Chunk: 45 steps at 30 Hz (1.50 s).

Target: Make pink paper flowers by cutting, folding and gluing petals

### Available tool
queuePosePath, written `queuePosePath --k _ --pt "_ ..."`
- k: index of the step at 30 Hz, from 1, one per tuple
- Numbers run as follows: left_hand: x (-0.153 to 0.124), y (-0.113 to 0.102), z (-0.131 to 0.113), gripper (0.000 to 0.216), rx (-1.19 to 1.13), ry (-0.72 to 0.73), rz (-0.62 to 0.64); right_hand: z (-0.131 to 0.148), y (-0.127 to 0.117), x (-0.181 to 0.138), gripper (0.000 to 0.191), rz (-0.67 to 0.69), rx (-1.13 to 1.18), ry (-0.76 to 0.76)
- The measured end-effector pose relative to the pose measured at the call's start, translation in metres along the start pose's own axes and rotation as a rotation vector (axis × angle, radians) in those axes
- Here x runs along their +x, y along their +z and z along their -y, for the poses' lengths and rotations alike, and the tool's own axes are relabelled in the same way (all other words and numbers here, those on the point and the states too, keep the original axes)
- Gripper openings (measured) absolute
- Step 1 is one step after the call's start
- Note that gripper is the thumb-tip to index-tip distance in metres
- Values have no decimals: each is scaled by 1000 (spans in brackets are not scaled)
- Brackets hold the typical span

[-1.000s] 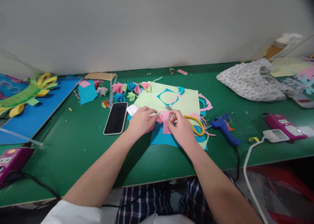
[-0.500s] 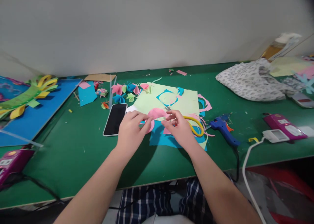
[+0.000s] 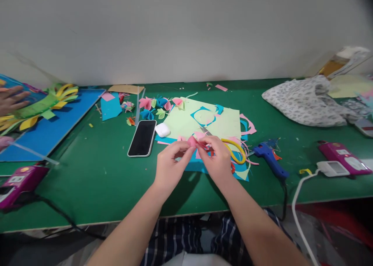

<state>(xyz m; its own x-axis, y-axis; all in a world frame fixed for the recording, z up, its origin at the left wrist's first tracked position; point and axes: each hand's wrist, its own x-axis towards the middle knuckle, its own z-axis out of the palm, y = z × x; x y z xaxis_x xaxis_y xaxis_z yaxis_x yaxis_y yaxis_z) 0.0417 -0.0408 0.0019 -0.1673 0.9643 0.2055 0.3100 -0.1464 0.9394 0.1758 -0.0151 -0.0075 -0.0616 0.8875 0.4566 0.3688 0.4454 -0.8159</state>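
Pink folded paper (image 3: 192,141), pinched by hands (image 3: 194,163)

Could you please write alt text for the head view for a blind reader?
The left hand and right hand pinch a pink paper piece over a green table strewn with paper scraps, near a phone, scissors and a glue gun.

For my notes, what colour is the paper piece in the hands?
Pink; the paper piece shows best in the head view.

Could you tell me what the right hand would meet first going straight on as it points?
Probably the left hand: the right hand points left and away, both pinching the folded pink paper between them.
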Motion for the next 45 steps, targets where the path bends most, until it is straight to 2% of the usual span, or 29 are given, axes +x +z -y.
queuePosePath --k 2,6,10,13,16,18,19,23,26,31,35,40,43,45 --pt "-1 1 0 16 -41 -48 -19 2 0 0 10 38 97 17" --pt "0 -2 -2 15 -104 -90 -49 5 -3 0 20 163 365 147" --pt "1 -6 -2 14 -66 -84 -33 5 -6 4 13 143 457 322" --pt "1 -8 -1 16 -108 -100 -26 4 -5 7 15 114 521 415" --pt "-2 -6 -1 32 -226 -110 -23 2 -3 8 22 93 578 460" --pt "-3 -5 -1 47 -245 -100 -20 0 -2 7 24 103 573 445" --pt "-4 -5 -2 48 -219 -87 -17 -1 -3 7 22 113 563 427" --pt "-6 -7 -8 22 29 43 7 -3 -7 7 14 139 529 293" --pt "-6 -7 -13 18 128 102 15 -3 -11 8 6 114 511 231" --pt "-5 -5 -11 20 -13 -13 32 1 -13 7 1 111 532 271" --pt "-6 -5 -8 16 -92 -58 28 2 -13 7 11 130 562 318" --pt "-8 -4 -14 13 -98 -22 10 2 -13 8 4 118 561 229" --pt "-11 -2 -15 29 -78 46 -63 1 -14 8 3 81 536 206" --pt "-14 0 -14 37 -31 161 -142 1 -16 8 2 46 538 210"
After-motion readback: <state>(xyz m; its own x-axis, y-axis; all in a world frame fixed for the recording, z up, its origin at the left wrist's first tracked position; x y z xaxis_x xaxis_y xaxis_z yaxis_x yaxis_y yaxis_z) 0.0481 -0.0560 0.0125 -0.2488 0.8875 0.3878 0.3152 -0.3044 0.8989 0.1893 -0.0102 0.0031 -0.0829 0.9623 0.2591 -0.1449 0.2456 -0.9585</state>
